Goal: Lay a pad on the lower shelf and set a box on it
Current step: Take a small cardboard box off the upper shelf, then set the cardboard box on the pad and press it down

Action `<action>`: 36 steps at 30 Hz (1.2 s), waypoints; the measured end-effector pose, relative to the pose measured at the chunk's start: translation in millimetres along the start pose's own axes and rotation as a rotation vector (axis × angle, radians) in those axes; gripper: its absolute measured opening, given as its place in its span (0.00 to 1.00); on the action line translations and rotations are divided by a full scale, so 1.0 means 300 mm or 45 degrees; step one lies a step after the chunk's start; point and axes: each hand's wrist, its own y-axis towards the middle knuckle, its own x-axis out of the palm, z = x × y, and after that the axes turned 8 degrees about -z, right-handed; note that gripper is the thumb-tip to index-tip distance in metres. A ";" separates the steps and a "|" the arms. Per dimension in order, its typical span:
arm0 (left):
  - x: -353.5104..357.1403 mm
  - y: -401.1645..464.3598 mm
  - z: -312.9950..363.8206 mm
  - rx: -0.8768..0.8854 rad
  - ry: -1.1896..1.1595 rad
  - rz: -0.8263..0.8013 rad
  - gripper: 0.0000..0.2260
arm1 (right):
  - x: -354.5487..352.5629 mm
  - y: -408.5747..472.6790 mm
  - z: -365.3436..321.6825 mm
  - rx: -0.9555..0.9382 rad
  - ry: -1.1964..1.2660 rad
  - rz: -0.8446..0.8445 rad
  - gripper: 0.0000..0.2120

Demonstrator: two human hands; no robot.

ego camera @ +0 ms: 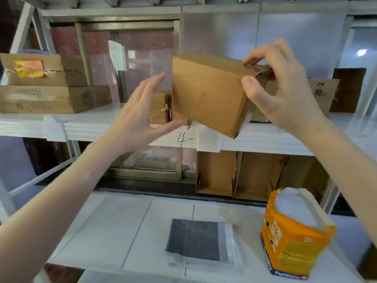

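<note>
A plain brown cardboard box [210,92] is tilted over the front edge of the upper shelf [102,127], its lower corner hanging past the edge. My right hand [279,88] grips the box's upper right end, thumb on the front and fingers on top. Just left of the box, my left hand [142,117] is open with fingers spread, not touching it. A pad [195,240] with a dark grey middle and white border lies flat on the lower shelf [114,227], straight below the box.
An open orange pack of white pads [293,231] stands on the lower shelf at the right. Stacked cardboard boxes [47,92] fill the upper shelf's left, more cartons [324,92] at its right. Upright cardboard dividers [244,172] line the back of the lower shelf.
</note>
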 end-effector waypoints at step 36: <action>0.987 -0.494 -0.169 -0.931 -0.877 -1.056 0.39 | 0.595 -0.840 0.519 0.734 0.223 -1.201 0.32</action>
